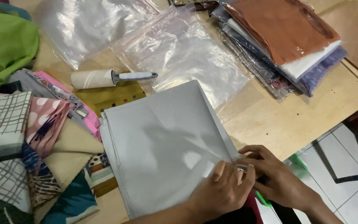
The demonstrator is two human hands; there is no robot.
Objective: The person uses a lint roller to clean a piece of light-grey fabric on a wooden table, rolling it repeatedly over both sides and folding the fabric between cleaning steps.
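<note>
Pinching the near corner of the bagged grey folded fabric (166,145) on the wooden table (295,120), the left hand (224,188) and right hand (276,178) press its plastic edge; uneven pressure could wrinkle the seal or slide it toward the lint roller (104,78).

This looks like a small fabric packing workroom. A wooden counter (295,120) carries a stack of bagged cloths (286,45), empty zip bags (183,49), loose patterned fabrics (42,137) and a lint roller (104,78). White floor tiles (349,166) lie beside it.
</note>
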